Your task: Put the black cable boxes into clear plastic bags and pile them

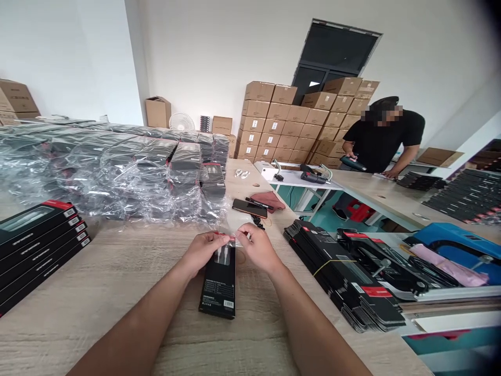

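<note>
1. As the feed came in, the left hand (201,252) and right hand (256,248) were both pinching clear film (228,237) above a black retail box (217,287), which lay just below them.
2. A slipped pinch could have torn that film or skidded the box toward the stacked black boxes (37,248) left of the hands.
3. The wood-grain table (97,297) carried plastic-wrapped packs (117,167) ahead of the hands; farther ahead, 1 co-worker (385,141) stood before stacked cartons (289,125).

Flat black cable package (217,282)
</note>
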Action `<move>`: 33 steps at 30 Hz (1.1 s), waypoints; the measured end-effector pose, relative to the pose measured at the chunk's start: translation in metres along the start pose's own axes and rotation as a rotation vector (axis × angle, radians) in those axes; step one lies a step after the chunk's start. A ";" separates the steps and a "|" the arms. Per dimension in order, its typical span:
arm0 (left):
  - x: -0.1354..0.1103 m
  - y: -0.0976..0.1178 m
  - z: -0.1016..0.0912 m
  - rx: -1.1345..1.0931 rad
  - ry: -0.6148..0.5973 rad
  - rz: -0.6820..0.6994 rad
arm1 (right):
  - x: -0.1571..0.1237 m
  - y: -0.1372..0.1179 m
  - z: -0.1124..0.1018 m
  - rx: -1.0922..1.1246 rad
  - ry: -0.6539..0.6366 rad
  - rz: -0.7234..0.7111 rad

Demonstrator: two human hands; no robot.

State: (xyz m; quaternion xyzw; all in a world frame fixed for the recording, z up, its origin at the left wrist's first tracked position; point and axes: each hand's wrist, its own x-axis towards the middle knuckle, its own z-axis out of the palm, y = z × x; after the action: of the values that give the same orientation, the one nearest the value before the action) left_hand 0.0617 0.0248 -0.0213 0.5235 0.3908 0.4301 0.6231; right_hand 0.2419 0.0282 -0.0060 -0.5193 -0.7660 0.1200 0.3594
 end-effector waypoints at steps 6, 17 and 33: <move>0.002 -0.005 -0.003 0.026 0.007 0.013 | 0.000 -0.001 0.000 -0.025 -0.001 -0.024; 0.000 -0.005 -0.002 -0.051 0.123 -0.003 | -0.003 -0.005 -0.010 -0.088 -0.124 -0.154; 0.005 -0.015 -0.007 0.180 0.237 0.103 | -0.007 -0.021 0.003 -0.375 0.090 -0.015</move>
State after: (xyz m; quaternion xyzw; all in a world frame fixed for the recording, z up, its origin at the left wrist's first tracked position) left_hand 0.0589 0.0309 -0.0370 0.5422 0.4714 0.4836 0.5000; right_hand 0.2265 0.0139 0.0009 -0.5762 -0.7620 -0.0511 0.2910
